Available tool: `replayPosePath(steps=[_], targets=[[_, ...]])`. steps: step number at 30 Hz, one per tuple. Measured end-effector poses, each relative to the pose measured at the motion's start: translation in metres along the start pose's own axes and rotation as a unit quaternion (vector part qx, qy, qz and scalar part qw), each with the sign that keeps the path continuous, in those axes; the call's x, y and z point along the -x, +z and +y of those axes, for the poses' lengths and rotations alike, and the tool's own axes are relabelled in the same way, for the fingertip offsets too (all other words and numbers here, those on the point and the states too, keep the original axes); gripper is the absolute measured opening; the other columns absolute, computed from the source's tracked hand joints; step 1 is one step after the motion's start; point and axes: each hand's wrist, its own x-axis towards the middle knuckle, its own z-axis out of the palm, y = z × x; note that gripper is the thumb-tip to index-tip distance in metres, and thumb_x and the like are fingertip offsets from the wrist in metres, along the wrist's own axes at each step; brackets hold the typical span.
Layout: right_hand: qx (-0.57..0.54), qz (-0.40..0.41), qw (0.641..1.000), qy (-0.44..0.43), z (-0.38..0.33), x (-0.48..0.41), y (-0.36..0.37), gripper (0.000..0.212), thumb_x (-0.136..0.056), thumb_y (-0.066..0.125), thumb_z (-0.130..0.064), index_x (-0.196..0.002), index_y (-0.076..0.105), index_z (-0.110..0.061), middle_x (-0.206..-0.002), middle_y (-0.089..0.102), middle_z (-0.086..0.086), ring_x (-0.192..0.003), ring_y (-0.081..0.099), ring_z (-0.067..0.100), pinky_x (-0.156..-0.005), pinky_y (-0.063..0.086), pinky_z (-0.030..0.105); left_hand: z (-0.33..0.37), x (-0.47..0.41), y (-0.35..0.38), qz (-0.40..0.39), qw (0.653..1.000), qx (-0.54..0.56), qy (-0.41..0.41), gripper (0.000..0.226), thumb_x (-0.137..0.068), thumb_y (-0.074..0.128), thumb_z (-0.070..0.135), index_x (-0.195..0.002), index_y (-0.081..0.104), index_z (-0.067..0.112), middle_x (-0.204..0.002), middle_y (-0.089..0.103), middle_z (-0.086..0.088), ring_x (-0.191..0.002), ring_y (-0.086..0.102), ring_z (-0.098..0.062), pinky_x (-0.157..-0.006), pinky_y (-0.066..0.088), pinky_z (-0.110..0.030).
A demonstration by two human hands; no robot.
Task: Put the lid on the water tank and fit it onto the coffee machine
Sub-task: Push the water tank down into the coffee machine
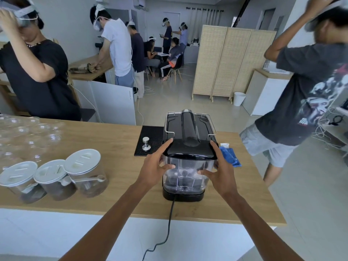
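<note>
the coffee machine [188, 127] is seen from behind on the wooden counter [116, 185], and everything else is placed from it. the clear water tank [185, 176] is seated against the near side of the machine, upright, resting on the machine's black base. the black lid [188, 149] is set on top of the tank, flush with the machine's top.

the tank is gripped from both sides. the left hand [154, 166] is closed around the tank's left edge, its index finger laid along the left rim of the lid and its thumb pressed on the clear near wall. the right hand [222, 174] is closed around the right edge in the same way, with a finger up along the right rim of the lid and the thumb on the clear wall.

a black power cord [169, 223] is run from the base of the machine over the near edge of the counter. just left of the machine a black rubber mat [150, 132] is laid, with a metal tamper [146, 144] standing on it. just right of the machine a blue cloth [230, 156] is seen. well to the left of the machine three clear jars with white lids [54, 178] are lined up, touching one another, with clear glasses [28, 132] set behind them.
</note>
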Motion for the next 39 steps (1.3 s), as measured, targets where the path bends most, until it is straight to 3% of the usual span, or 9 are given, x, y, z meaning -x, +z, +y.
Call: replayPosePath(steps=[5,10,16,23,27,31,34,36,39], targets=[[0.007,0.006,1.0,-0.004,0.002,-0.004,-0.002,0.11,-0.069,0.092,-0.014,-0.158,0.031,-0.037,-0.144,0.059,-0.009,-0.113,0.064,0.013,-0.099,0.055,0.039,0.003,-0.001,0.007,0.025,1.0,0.011,-0.014,0.084,-0.086,0.079,0.015,-0.157,0.037,0.032,-0.063,0.033,0.012,-0.059,0.038,-0.003,-0.063,0.036,-0.013],[0.014,0.021,1.0,-0.009,0.005,-0.003,0.0,0.106,-0.07,0.091,-0.018,-0.157,0.033,-0.037,-0.126,0.063,-0.014,-0.09,0.054,-0.014,-0.094,0.054,0.027,0.0,-0.001,0.007,0.025,0.999,0.008,-0.022,0.084,-0.086,0.079,0.017,-0.157,0.037,0.033,-0.062,0.033,0.012,-0.059,0.037,-0.004,-0.063,0.037,-0.014],[0.009,0.016,1.0,-0.022,0.007,-0.006,0.0,0.105,-0.072,0.09,-0.019,-0.158,0.032,-0.036,-0.14,0.062,-0.008,-0.104,0.061,0.002,-0.098,0.055,0.03,0.003,-0.001,0.007,0.031,0.999,-0.007,-0.018,0.083,-0.086,0.079,0.021,-0.157,0.038,0.03,-0.059,0.026,0.012,-0.056,0.034,-0.005,-0.056,0.033,-0.012],[0.027,0.031,0.999,-0.018,0.019,-0.002,0.006,0.106,-0.073,0.089,-0.021,-0.154,0.028,-0.051,-0.103,0.055,-0.027,-0.086,0.05,-0.018,-0.08,0.04,-0.003,0.002,0.008,0.013,0.036,0.998,-0.055,-0.011,0.077,-0.092,0.07,0.029,-0.159,0.033,0.025,-0.06,0.04,-0.009,-0.056,0.031,-0.006,-0.054,0.034,-0.032],[0.027,0.021,0.999,-0.011,0.017,-0.002,0.006,0.104,-0.076,0.087,-0.031,-0.153,0.022,-0.057,-0.137,0.061,-0.009,-0.105,0.057,0.001,-0.092,0.049,0.014,0.001,0.012,0.018,0.048,0.996,-0.076,-0.01,0.077,-0.091,0.058,0.041,-0.16,0.029,0.023,-0.057,0.038,-0.003,-0.05,0.028,-0.005,-0.05,0.029,-0.022],[0.039,0.029,0.999,-0.014,0.018,0.005,0.008,0.098,-0.077,0.07,-0.063,-0.155,0.012,-0.059,-0.108,0.058,-0.018,-0.089,0.056,-0.01,-0.075,0.049,0.006,-0.002,0.015,0.019,0.057,0.995,-0.082,-0.014,0.077,-0.095,0.062,0.036,-0.162,0.025,0.024,-0.058,0.032,0.009,-0.048,0.032,-0.009,-0.05,0.03,-0.019],[0.04,0.047,0.998,-0.013,0.022,0.012,0.012,0.1,-0.08,0.065,-0.07,-0.159,0.007,-0.051,-0.122,0.064,-0.019,-0.088,0.068,0.004,-0.078,0.057,0.023,0.0,0.02,0.022,0.067,0.995,-0.075,-0.02,0.077,-0.095,0.051,0.048,-0.162,0.021,0.028,-0.057,0.029,0.012,-0.052,0.041,-0.009,-0.048,0.03,-0.019],[0.047,0.05,0.998,-0.014,0.023,0.014,0.013,0.102,-0.08,0.063,-0.073,-0.159,0.004,-0.051,-0.126,0.063,-0.02,-0.084,0.066,0.0,-0.077,0.055,0.021,-0.001,0.022,0.025,0.071,0.994,-0.083,-0.026,0.078,-0.094,0.046,0.055,-0.162,0.016,0.032,-0.056,0.031,0.008,-0.05,0.038,-0.01,-0.046,0.031,-0.021],[0.067,0.046,0.997,-0.012,0.024,0.013,0.013,0.104,-0.079,0.067,-0.068,-0.159,0.002,-0.052,-0.145,0.058,-0.01,-0.106,0.07,0.015,-0.08,0.051,0.02,-0.006,0.024,0.03,0.071,0.993,-0.089,-0.035,0.076,-0.096,0.041,0.061,-0.161,0.008,0.039,-0.058,0.039,-0.002,-0.049,0.034,-0.007,-0.046,0.034,-0.025]])
